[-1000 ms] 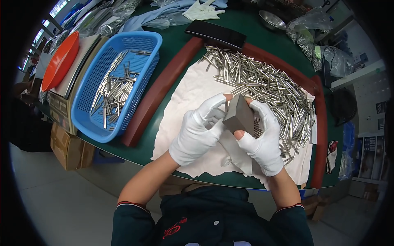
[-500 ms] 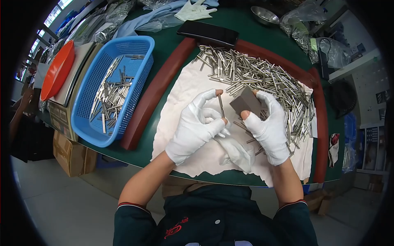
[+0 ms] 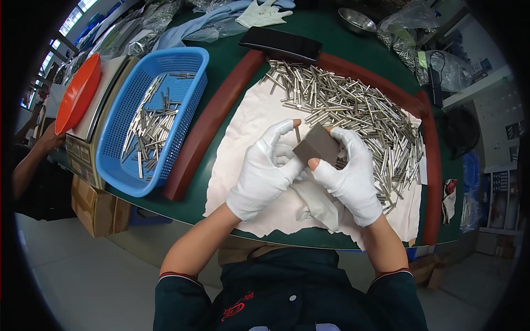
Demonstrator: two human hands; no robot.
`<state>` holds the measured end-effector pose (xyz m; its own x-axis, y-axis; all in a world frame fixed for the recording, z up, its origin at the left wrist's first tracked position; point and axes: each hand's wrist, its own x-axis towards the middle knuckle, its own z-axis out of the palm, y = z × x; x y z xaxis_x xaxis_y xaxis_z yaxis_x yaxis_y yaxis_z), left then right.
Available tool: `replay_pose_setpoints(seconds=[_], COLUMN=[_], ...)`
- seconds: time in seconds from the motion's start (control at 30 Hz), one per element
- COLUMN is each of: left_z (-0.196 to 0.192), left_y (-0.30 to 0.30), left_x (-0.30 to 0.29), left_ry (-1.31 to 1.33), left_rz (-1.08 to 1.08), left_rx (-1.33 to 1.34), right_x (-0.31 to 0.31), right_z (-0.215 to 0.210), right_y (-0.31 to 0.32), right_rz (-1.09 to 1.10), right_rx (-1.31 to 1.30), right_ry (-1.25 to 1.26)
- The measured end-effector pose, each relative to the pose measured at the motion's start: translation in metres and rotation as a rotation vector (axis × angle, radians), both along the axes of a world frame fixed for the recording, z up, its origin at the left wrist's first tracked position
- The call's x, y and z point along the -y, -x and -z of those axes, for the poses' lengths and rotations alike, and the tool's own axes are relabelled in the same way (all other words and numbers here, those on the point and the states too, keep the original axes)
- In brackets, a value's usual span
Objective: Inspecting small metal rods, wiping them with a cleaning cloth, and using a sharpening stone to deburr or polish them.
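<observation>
My left hand [image 3: 264, 168], in a white glove with bare fingertips, is closed on a thin metal pin [image 3: 297, 134] held upright between finger and thumb. The lower part of the pin is hidden behind a dark grey-brown block [image 3: 317, 144]. My right hand [image 3: 353, 174], gloved the same way, grips that block between thumb and fingers, its left edge against or just in front of the pin. Below both hands a crumpled white cloth [image 3: 317, 205] lies on a pale sheet [image 3: 232, 160]. Beyond the right hand spreads a heap of loose metal pins [image 3: 359, 105].
Dark red bars [image 3: 218, 121] border the sheet. A blue basket [image 3: 201, 71] holding several pins stands left, beside a scale [image 3: 102, 110] with an orange tray [image 3: 79, 94]. A black phone [image 3: 280, 44] and a metal bowl [image 3: 356, 21] lie farther back. Another person's hand [image 3: 49, 138] touches the tray.
My right hand has brought the block left, up to the pin in my left hand, covering the pin's lower part. At far left, the other person's hand has come to the orange tray.
</observation>
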<state>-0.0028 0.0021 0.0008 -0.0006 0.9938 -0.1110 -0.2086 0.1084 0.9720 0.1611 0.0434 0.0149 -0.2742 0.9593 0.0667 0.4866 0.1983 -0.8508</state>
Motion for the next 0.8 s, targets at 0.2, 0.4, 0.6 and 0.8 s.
replay_pose_setpoints(seconds=[0.2, 0.4, 0.6, 0.8], left_z=[0.011, 0.014, 0.011, 0.013], left_y=[-0.001, -0.001, -0.002, 0.0], left_x=[0.002, 0.005, 0.006, 0.007], left_ry=[-0.202, -0.241, -0.226, -0.215], left_rz=[-0.077, -0.084, -0.074, -0.043], left_rx=[-0.121, -0.078, 0.014, -0.027], right_x=[0.003, 0.002, 0.004, 0.003], right_z=[0.002, 0.003, 0.004, 0.002], right_y=[0.0, -0.003, -0.003, -0.004], right_rz=[-0.024, -0.061, -0.078, -0.071], right_rx=[-0.044, -0.067, -0.066, 0.007], right_ry=[-0.115, -0.09, -0.2, -0.195])
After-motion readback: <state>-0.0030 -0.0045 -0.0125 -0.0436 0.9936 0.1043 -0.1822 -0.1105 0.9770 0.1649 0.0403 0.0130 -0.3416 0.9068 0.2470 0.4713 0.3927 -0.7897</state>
